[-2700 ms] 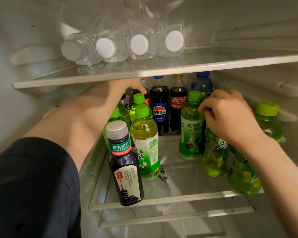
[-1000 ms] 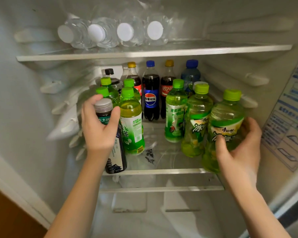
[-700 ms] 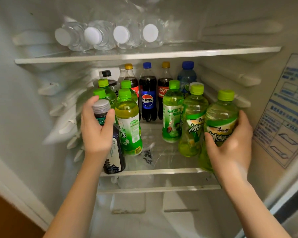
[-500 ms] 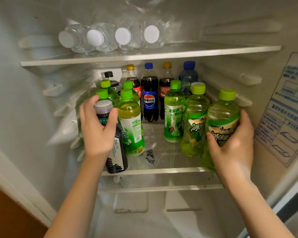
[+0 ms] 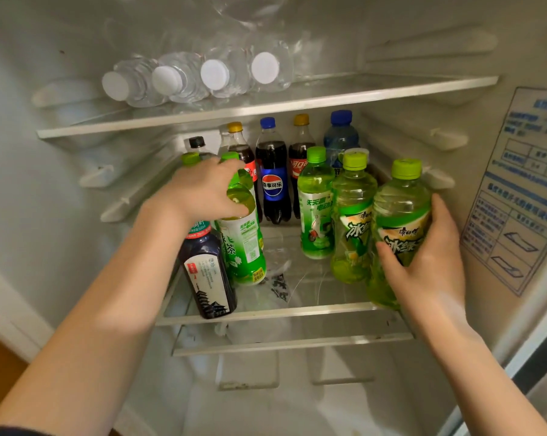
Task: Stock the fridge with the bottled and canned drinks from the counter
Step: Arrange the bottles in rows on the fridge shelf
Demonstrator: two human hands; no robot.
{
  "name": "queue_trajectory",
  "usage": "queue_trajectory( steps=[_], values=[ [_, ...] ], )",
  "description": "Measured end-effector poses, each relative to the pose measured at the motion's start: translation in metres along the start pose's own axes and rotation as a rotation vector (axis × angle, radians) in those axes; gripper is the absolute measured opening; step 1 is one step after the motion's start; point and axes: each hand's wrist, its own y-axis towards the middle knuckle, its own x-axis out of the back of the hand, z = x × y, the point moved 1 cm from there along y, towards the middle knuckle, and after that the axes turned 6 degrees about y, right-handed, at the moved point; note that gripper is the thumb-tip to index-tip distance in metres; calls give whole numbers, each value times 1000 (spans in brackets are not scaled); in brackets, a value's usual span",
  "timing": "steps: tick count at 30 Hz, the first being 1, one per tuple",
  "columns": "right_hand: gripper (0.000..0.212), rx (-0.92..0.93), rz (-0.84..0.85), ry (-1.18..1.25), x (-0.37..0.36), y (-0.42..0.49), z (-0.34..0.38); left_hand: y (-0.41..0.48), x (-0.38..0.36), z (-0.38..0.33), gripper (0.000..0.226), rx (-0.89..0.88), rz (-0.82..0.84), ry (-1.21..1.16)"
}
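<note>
Now the left hand (image 5: 203,193) has left the dark, silver-capped tea bottle (image 5: 209,275), which stands by itself at the front left of the glass fridge shelf (image 5: 281,311). Its fingers instead curl over the shoulder of the neighbouring pale-green tea bottle with the white-and-green label (image 5: 244,247). The right hand (image 5: 423,262) still wraps thumb and fingers round the green-capped iced-tea bottle (image 5: 401,209), upright at the shelf's front right. I judge the dark bottle placed, and the work now a tidying of rows. Dark cola bottles (image 5: 273,184) stand at the back. No desk shows, so what remains to fetch cannot be told.
</note>
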Motion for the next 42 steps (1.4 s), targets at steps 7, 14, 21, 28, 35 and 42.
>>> queue_trajectory(
  steps=[7,14,21,28,35,42],
  values=[
    [75,95,-179,-127,-3,-11,13,11,13,11,47,-142,-48,-100],
    [58,230,-222,-63,-14,-6,33,25,14,-17,30,-267,-155,-157],
    [57,185,-169,-35,-22,-8,33,25,11,-30,36,-280,-131,-144],
    [53,191,-184,-37,-22,-8,32,16,22,4,37,-176,-165,-279],
    [50,229,-187,-41,-22,-4,37,52,19,62,33,195,-67,-44],
    [50,242,-182,-54,-11,7,35,67,14,79,43,278,158,-166]
  ],
)
